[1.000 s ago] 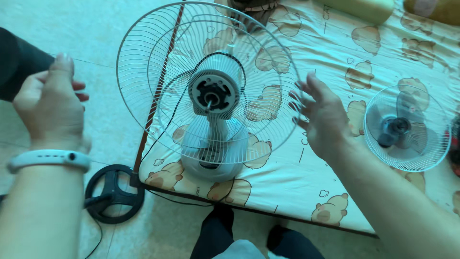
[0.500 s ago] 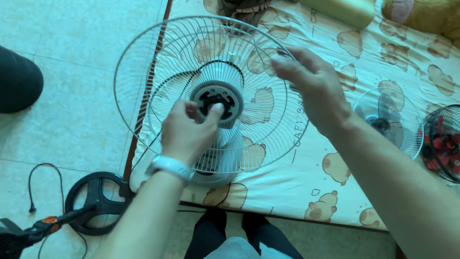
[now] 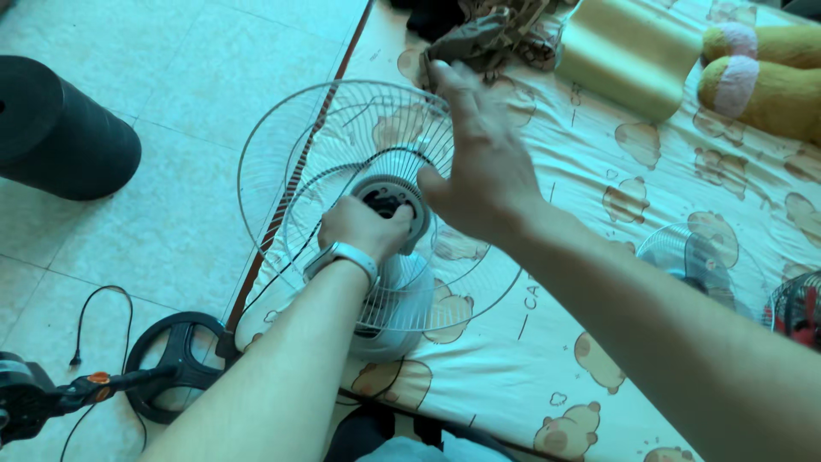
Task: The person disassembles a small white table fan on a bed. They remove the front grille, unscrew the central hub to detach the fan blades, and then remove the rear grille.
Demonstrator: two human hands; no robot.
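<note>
The left hand (image 3: 363,227), a pale band at its wrist, is closed in a grip on the round grey motor hub (image 3: 392,198) at the centre of the fan's rear wire guard (image 3: 282,162), fingers curled over the hub's lower left edge. The right hand (image 3: 479,162) hangs open above the guard's upper right rim, fingers spread and gripping nothing; whether it touches the wires cannot be told. The white fan (image 3: 389,316) stands on a mattress sheet printed with bears (image 3: 547,342), at its left edge beside the tiled floor (image 3: 171,222). A smaller fan (image 3: 697,261) lies well to the right, a black round base (image 3: 175,364) on the floor.
</note>
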